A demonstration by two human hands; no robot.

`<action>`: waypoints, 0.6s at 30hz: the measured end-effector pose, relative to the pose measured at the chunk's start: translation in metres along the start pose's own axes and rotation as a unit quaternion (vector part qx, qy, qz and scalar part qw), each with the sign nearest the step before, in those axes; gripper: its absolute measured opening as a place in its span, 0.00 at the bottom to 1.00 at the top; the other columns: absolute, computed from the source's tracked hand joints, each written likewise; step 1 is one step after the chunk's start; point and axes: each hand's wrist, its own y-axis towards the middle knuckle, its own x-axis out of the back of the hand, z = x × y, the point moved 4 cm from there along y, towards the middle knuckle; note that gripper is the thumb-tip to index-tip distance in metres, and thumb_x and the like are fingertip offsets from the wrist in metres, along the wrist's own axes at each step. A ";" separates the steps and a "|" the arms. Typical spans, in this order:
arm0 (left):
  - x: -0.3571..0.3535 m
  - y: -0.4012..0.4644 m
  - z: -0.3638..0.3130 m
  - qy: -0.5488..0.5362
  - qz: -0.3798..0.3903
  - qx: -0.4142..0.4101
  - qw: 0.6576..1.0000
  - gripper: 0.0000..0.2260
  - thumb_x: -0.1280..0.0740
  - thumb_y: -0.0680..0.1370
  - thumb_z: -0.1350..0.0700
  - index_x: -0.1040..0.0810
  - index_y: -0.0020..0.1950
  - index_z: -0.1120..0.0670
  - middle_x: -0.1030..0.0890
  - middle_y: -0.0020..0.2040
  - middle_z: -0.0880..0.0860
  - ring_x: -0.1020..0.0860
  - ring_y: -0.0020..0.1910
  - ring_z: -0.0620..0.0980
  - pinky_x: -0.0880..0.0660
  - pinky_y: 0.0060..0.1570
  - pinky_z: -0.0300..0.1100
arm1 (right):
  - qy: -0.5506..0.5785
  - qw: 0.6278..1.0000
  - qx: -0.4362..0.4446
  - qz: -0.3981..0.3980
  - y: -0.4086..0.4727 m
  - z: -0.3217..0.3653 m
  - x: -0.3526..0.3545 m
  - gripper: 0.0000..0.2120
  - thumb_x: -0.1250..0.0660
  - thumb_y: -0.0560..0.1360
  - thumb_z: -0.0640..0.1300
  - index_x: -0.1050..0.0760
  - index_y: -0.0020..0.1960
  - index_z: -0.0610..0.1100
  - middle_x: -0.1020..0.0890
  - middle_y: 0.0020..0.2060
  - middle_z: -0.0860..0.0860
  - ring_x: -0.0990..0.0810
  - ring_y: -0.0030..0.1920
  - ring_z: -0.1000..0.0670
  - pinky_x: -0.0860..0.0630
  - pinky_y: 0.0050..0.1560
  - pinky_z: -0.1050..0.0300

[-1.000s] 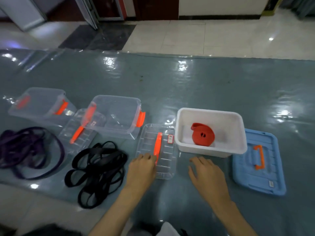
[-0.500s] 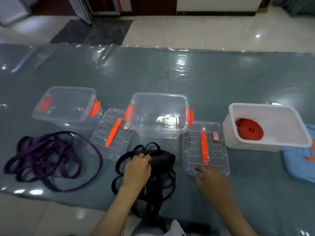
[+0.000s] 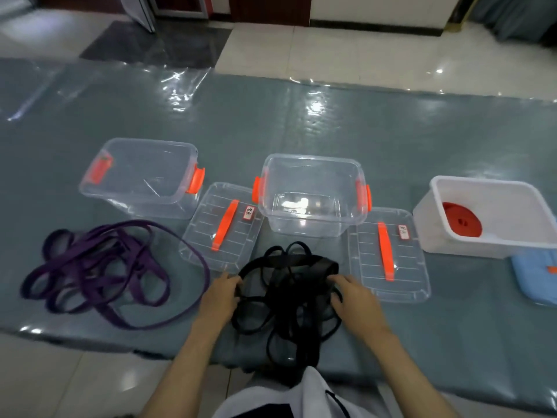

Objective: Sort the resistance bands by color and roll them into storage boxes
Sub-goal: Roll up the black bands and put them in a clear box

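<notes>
Fingers of left hand (image 3: 220, 297) and right hand (image 3: 355, 300) curl around black bands (image 3: 286, 300), gripping the tangle at its nine and three o'clock edges.

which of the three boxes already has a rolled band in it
The white box on the far right; a rolled red band lies inside. The two clear boxes hold none.

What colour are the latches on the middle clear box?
Orange, on the middle clear box; the latches show plainly in the head view.
</notes>
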 end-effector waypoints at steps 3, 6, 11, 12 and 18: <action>-0.002 0.005 0.004 -0.034 -0.010 -0.039 0.999 0.08 0.25 0.77 0.60 0.20 0.55 0.56 0.21 0.56 0.53 0.22 0.60 0.56 0.25 0.58 0.49 | 0.016 1.000 -0.008 0.015 0.000 -0.001 -0.011 0.22 0.34 0.81 0.44 0.26 0.74 0.52 0.21 0.63 0.48 0.19 0.60 0.43 0.22 0.58 0.49; 0.013 0.004 0.007 -0.123 -0.044 -0.082 0.988 0.05 0.26 0.79 0.61 0.20 0.53 0.57 0.20 0.52 0.53 0.21 0.54 0.54 0.25 0.60 0.51 | 0.040 0.999 -0.019 0.022 -0.003 -0.004 -0.019 0.23 0.35 0.81 0.43 0.28 0.76 0.54 0.22 0.64 0.50 0.20 0.62 0.44 0.22 0.59 0.49; 0.064 -0.003 -0.022 -0.285 -0.136 -0.161 0.935 0.09 0.26 0.79 0.64 0.19 0.53 0.51 0.20 0.54 0.48 0.20 0.56 0.48 0.23 0.61 0.45 | 0.098 0.995 -0.035 0.001 0.001 -0.012 -0.023 0.22 0.32 0.81 0.42 0.25 0.74 0.51 0.20 0.64 0.49 0.18 0.60 0.45 0.23 0.60 0.52; 0.075 -0.004 -0.031 -0.319 -0.159 -0.168 0.919 0.10 0.27 0.80 0.64 0.19 0.54 0.49 0.19 0.54 0.45 0.20 0.56 0.47 0.24 0.61 0.41 | 0.118 0.992 -0.040 -0.006 0.003 -0.014 -0.022 0.22 0.31 0.80 0.41 0.25 0.73 0.50 0.19 0.64 0.48 0.18 0.59 0.46 0.22 0.60 0.53; 0.132 -0.006 -0.089 -0.482 -0.208 -0.197 0.828 0.19 0.27 0.81 0.61 0.23 0.66 0.42 0.17 0.58 0.44 0.17 0.60 0.49 0.21 0.59 0.37 | 0.232 0.970 -0.043 -0.065 0.013 -0.018 0.000 0.18 0.30 0.81 0.42 0.23 0.70 0.51 0.18 0.62 0.50 0.18 0.56 0.50 0.20 0.60 0.51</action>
